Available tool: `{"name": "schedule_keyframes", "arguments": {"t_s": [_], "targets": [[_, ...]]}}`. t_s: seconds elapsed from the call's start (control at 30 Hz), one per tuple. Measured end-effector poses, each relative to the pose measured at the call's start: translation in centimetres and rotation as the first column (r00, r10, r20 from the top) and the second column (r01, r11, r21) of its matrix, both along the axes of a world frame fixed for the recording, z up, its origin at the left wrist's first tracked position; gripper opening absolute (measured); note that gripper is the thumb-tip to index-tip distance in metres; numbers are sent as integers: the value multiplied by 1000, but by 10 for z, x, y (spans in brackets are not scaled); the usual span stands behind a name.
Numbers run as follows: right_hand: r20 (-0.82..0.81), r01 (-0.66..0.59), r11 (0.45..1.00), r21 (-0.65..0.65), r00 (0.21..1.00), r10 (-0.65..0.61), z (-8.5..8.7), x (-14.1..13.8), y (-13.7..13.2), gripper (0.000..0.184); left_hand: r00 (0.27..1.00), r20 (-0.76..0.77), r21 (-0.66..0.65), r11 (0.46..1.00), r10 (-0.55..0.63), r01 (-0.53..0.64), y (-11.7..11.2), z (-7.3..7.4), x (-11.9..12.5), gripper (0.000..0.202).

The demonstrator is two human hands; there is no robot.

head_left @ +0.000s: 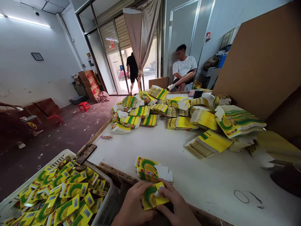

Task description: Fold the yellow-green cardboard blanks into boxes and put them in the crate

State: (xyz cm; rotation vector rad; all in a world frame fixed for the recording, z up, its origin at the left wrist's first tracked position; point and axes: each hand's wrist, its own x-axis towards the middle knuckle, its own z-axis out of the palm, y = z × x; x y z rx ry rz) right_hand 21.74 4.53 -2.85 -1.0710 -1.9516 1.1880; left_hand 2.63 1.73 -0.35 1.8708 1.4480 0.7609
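Note:
A small yellow and green carton is held between both hands at the front edge of the white table. My left hand grips its left side, thumb on top. From the right, my right hand closes on it, with fingertips over its upper face. What the carton contains, if anything, cannot be seen. Just beyond my hands lies a short stack of flattened cartons with white flaps pointing right. At the lower left, a white plastic basket holds many folded yellow cartons.
Bundles of flat cartons cover the table's far side, with larger stacks at right. A phone lies on the left edge. A rubber band rests at right. One person sits beyond; another stands at the doorway.

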Motion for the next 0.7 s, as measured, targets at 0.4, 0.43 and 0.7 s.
{"name": "schedule_keyframes", "arguments": {"t_s": [0.4, 0.43, 0.7], "targets": [[-131, 134, 986, -98, 981, -146, 2, -4, 2, 53, 999, -43, 15, 999, 33, -33, 5, -8, -3, 64], [-128, 137, 985, -107, 980, -150, 3, -6, 3, 60, 998, -56, 18, 999, 43, -42, 2, -9, -13, 64], [160, 225, 951, 211, 952, -261, -13, -36, 37, 42, 544, -432, 402, 693, 720, -598, -61, -19, -187, 59]]}}
